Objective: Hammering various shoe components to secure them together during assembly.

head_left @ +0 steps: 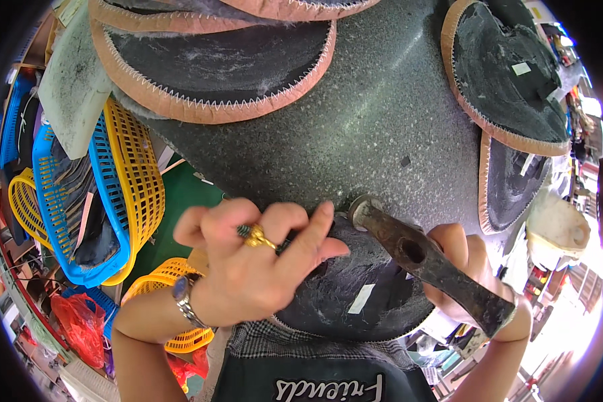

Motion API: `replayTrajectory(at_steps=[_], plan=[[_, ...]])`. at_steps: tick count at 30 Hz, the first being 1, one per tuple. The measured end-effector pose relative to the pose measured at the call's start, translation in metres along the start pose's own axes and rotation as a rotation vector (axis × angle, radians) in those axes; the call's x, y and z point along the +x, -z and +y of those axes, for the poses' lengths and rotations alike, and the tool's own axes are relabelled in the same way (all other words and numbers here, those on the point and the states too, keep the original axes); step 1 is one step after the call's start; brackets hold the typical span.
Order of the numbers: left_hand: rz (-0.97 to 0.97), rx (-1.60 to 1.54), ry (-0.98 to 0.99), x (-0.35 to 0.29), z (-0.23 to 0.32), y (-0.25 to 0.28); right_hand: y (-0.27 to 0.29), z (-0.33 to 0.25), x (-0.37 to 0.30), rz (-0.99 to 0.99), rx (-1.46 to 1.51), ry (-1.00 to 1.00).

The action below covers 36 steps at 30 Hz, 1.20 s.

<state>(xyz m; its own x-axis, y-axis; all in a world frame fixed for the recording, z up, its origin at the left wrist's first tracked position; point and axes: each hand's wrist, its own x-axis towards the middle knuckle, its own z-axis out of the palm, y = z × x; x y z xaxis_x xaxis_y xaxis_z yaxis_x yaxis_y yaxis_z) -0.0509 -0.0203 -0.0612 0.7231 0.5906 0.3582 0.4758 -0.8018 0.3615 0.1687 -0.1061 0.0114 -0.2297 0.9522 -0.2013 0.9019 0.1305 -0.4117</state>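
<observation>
My right hand [459,258] is closed around the handle of a worn metal hammer [442,268], its round face toward the upper left by the workpiece's far edge. Beneath the hammer lies a black rounded fabric piece [328,301] with a white label strip and a stitched border at the near side. Over its left part my left hand [254,261] is loosely bent, thumb and index finger apart. A gold ring and a watch are on that hand and wrist; what lies under its palm is hidden.
Several black pieces with tan zigzag-stitched borders [214,110] lie on the speckled grey worktop [382,134], far left and right. A blue basket [117,248] holding dark material stands left beside yellow baskets [137,174]. A red plastic bag [80,325] is lower left.
</observation>
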Motion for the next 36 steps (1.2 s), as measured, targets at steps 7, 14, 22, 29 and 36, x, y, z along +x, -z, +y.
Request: replayTrajectory(at_steps=[7,14,22,29,36], plan=[[0.109,-0.302,0.240,-0.004,0.015,-0.013,-0.013,0.004,-0.006,0.060,0.138,-0.019],[0.075,-0.127,0.164,-0.006,0.017,-0.008,0.003,0.001,0.006,0.072,0.080,0.006],[0.034,-0.291,0.154,0.007,0.006,-0.005,0.005,0.001,0.001,-0.037,0.003,-0.001],[0.075,-0.195,0.083,0.000,0.011,-0.010,0.012,-0.004,0.004,0.047,-0.016,0.012],[0.071,-0.167,0.103,-0.003,0.012,-0.004,0.012,-0.005,0.012,-0.073,-0.118,0.065]])
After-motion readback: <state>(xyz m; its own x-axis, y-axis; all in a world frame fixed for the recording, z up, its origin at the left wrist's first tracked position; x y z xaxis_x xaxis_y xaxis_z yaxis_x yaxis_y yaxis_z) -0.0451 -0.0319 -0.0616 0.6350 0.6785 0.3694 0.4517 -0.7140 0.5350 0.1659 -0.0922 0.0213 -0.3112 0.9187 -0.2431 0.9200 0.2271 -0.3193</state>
